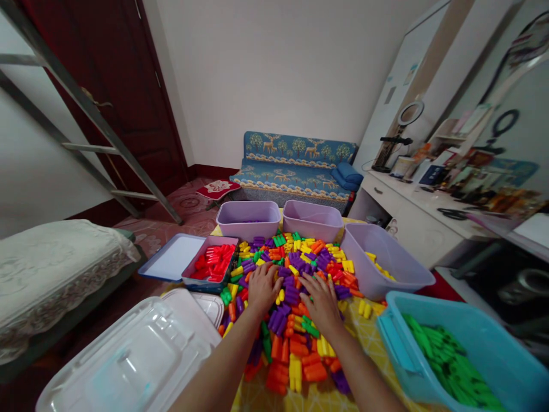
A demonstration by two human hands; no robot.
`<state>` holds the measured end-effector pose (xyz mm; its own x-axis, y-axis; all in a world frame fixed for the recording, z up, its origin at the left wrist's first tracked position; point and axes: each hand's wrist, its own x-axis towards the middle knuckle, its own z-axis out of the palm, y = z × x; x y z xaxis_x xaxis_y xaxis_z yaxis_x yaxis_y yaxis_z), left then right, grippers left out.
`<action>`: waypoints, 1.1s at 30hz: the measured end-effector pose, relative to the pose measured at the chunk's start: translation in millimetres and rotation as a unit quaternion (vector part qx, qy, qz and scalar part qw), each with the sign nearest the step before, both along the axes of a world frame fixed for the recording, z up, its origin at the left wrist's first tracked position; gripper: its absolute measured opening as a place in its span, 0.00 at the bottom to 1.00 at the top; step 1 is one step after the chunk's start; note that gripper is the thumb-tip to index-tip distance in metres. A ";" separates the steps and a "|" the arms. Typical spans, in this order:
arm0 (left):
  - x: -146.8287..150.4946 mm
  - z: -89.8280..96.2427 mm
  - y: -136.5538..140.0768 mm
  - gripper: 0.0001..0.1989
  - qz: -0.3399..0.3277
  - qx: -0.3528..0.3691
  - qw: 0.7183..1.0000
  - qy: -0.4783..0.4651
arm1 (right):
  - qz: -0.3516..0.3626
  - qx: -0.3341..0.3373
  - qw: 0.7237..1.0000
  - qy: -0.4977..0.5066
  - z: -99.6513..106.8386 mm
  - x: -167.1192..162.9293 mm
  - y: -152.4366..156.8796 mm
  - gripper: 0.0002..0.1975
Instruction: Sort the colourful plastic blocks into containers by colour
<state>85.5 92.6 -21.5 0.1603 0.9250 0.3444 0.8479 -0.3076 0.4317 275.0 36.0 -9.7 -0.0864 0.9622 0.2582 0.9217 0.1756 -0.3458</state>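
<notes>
A heap of small plastic toy pieces in purple, orange, yellow, green and red covers the middle of the table. My left hand rests on the left part of the heap, fingers apart and slightly bent, near some purple and yellow pieces. To its right, my right hand lies palm down over the pieces with its fingers spread. Neither hand shows anything held, though the undersides of both are hidden. Left of the heap, a box holds red pieces. A turquoise bin at the right contains green pieces.
Lilac bins stand behind the heap: one at back left, one at back middle and one at right with yellow pieces. Clear lids lie front left. A yellow patterned cloth covers the table; a blue sofa stands beyond.
</notes>
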 end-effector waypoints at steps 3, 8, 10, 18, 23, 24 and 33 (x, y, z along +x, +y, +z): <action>-0.3 0.1 0.0 0.15 0.001 0.002 1.000 0.003 | -0.067 0.025 0.997 -0.010 -1.0 10.4 -4.8 0.17; -0.2 -1.3 0.3 0.15 -0.004 0.013 1.000 0.000 | -0.123 0.180 0.976 0.024 -15.2 27.3 -60.5 0.23; -0.1 -1.6 0.5 0.15 -0.005 0.014 1.000 0.001 | -0.143 0.185 0.972 0.019 -30.6 30.9 -96.8 0.29; 0.1 -0.5 -0.8 0.15 -0.003 0.014 1.000 0.007 | -0.191 0.129 0.972 0.048 -75.3 27.5 -124.8 0.35; -0.5 1.8 -1.8 0.14 -0.006 0.004 1.000 0.013 | -0.213 0.175 0.946 0.167 -55.6 20.8 -43.7 0.32; -0.5 2.1 -1.7 0.14 -0.007 0.002 1.000 0.013 | -0.221 0.189 0.941 0.172 -51.4 18.1 -28.1 0.30; -0.6 0.5 0.5 0.15 -0.003 -0.003 1.000 0.030 | -0.097 0.080 0.979 0.159 -3.2 -49.8 56.4 0.31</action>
<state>84.9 93.1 -21.0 0.1865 0.9257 0.3290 0.8704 -0.3110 0.3816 225.1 92.4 -12.8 0.2034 0.8977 0.3908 0.7932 0.0829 -0.6033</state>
